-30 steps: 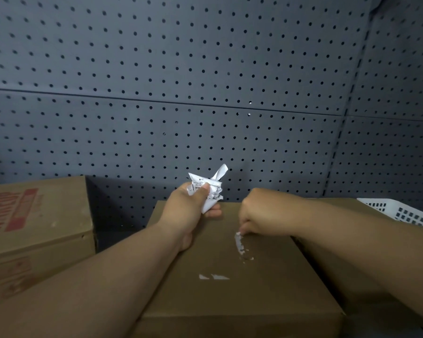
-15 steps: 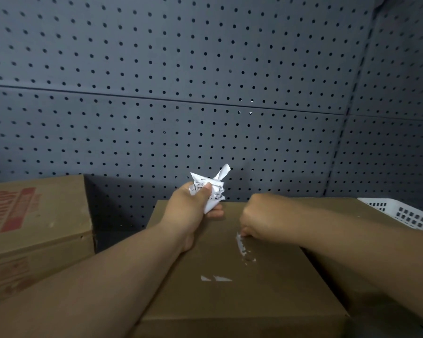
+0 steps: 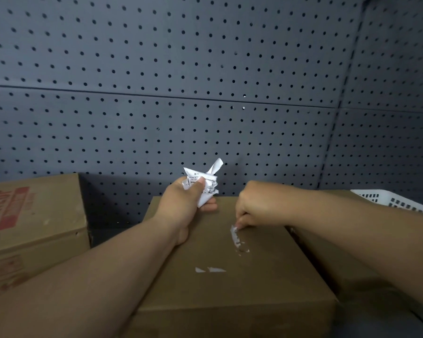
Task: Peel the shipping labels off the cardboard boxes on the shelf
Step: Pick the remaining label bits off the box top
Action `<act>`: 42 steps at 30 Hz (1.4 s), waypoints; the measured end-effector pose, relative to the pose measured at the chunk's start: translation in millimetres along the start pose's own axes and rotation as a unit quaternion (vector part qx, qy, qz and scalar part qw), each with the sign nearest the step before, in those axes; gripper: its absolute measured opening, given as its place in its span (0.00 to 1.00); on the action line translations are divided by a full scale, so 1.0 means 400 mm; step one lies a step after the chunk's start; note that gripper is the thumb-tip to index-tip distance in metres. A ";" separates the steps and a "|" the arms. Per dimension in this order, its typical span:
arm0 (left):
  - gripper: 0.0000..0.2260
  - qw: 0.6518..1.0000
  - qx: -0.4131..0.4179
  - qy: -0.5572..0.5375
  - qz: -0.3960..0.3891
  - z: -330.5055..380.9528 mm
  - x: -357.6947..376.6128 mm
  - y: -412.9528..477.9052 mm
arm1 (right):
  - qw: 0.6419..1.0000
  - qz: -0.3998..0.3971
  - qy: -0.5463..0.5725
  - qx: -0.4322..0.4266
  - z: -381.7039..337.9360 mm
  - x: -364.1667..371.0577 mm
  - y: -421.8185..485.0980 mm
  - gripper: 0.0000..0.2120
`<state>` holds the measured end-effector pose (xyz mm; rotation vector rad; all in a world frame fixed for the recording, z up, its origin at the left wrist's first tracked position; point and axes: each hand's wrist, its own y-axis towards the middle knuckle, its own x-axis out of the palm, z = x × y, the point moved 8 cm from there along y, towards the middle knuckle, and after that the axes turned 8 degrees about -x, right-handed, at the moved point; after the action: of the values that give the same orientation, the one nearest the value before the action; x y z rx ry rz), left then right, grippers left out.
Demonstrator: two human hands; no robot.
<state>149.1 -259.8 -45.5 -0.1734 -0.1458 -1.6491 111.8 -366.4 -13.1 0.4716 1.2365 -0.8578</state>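
A plain brown cardboard box (image 3: 230,284) lies in front of me on the shelf. My left hand (image 3: 186,203) rests on its far edge and grips a crumpled white peeled label (image 3: 204,184). On the box top, a ragged white strip of label remnant (image 3: 236,237) stays stuck. My right hand (image 3: 257,206) has its fingers curled down onto the strip's upper end, fingertips pinching or scraping at it. Two small white scraps (image 3: 210,270) sit nearer to me on the same top.
A second cardboard box (image 3: 34,215) with red print stands to the left. Another brown box (image 3: 332,259) lies under my right forearm. A white plastic basket (image 3: 391,201) shows at the far right. Dark grey pegboard (image 3: 205,93) closes the back and right side.
My right hand has shifted a little along the white strip while picking at it. The left hand keeps holding the crumpled label in the same place.
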 end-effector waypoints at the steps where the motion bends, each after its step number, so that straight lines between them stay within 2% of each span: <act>1: 0.07 1.000 0.000 0.000 0.001 0.000 0.000 0.000 | 1.000 -0.002 -0.010 -0.002 -0.003 0.000 0.000 0.15; 10: 0.07 1.000 -0.004 0.009 0.005 -0.001 0.001 -0.003 | 0.999 -0.006 -0.049 0.020 -0.014 0.021 -0.005 0.15; 17: 0.06 1.000 -0.003 0.018 0.006 0.001 0.005 -0.009 | 0.996 0.047 -0.068 0.027 -0.034 0.013 -0.019 0.12; 20: 0.07 1.000 0.001 0.023 0.013 0.002 0.003 -0.010 | 0.993 0.054 -0.092 0.053 -0.037 0.015 -0.010 0.14; 23: 0.06 1.000 0.003 0.019 0.013 0.004 0.004 -0.011 | 0.996 0.050 -0.036 0.065 -0.008 0.003 -0.003 0.13; 26: 0.06 1.000 0.002 0.013 0.015 0.005 0.001 -0.009 | 0.997 0.036 0.048 0.037 0.015 -0.008 -0.023 0.16; 29: 0.06 1.000 0.001 0.015 0.017 0.005 -0.002 -0.005 | 1.000 0.021 0.019 0.014 0.002 -0.001 -0.023 0.16; 42: 0.06 1.000 0.003 0.015 0.007 -0.002 0.003 0.001 | 0.998 0.012 -0.050 0.033 -0.011 0.018 0.002 0.16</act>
<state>149.5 -261.3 -45.8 -0.1457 -0.1267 -1.6364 110.5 -365.0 -21.1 0.4899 1.1109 -0.8931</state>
